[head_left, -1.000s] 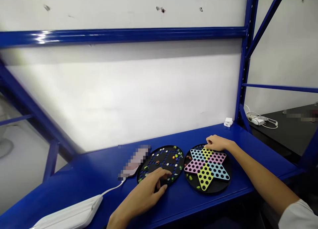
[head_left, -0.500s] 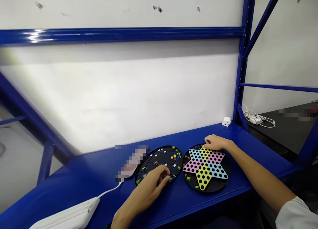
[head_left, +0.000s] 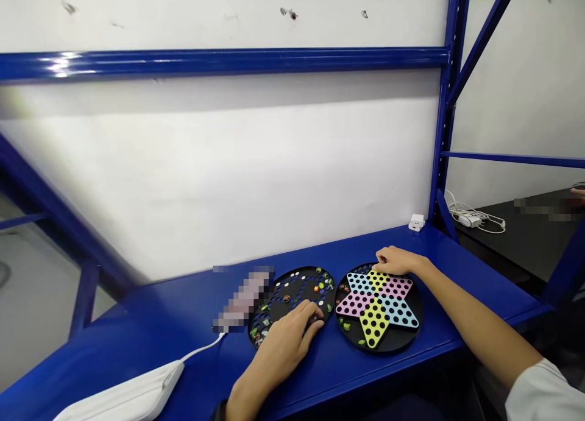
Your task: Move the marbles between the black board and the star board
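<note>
My left hand [head_left: 295,329] is over the near right side of a round black game board [head_left: 287,320]. Its fingers curl toward the thumb, and whatever lies between them is hidden. White counters, an orange die [head_left: 317,289] and several glass marbles [head_left: 329,307] lie on this board. To the right is a second round black board [head_left: 402,342], bearing a yellow, pink and blue star-shaped panel [head_left: 375,305] full of holes. My right hand [head_left: 393,261], fingers bent and closed, rests at the star's far yellow point; its fingertips are partly hidden. Marbles sit along this board's left rim.
A blurred-out phone-like object [head_left: 244,299] lies left of the boards, cabled to a white power bank [head_left: 132,390]. A white charger [head_left: 417,222] stands at the back right of the blue shelf [head_left: 192,311]. Blue posts frame it; cables [head_left: 475,220] lie on a black table.
My left hand has shifted a little to the right across the left board, nearer its right edge. My right hand stays at the star's far point.
</note>
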The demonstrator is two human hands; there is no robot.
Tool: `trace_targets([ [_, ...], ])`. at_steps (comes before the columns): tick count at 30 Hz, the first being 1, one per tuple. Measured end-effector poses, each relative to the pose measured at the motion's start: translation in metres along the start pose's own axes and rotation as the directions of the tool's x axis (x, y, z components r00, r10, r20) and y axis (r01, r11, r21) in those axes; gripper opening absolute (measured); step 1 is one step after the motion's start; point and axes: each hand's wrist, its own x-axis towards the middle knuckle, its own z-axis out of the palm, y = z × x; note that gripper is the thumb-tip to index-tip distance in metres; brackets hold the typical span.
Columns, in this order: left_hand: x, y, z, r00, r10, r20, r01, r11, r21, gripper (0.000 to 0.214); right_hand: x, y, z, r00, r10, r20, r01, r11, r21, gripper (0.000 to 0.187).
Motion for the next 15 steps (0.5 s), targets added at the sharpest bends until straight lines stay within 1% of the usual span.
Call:
trace_targets([
  [10,0.0,-0.002,-0.001,1.0,0.026,0.008,-0.026,0.999,0.038,0.034,0.0,0.002,0.0,1.0,-0.013,0.005,0.013,1.0,0.0,0.04],
  [13,-0.005,-0.005,-0.006,1.0,0.01,-0.015,-0.009,0.999,0.052,0.034,0.0,0.001,0.001,1.0,-0.005,0.002,0.005,1.0,0.009,0.04],
  [15,-0.005,-0.007,-0.013,1.0,0.008,-0.022,-0.006,0.997,0.077,0.036,0.0,0.001,0.001,1.0,0.006,0.002,-0.006,1.0,0.012,0.042],
])
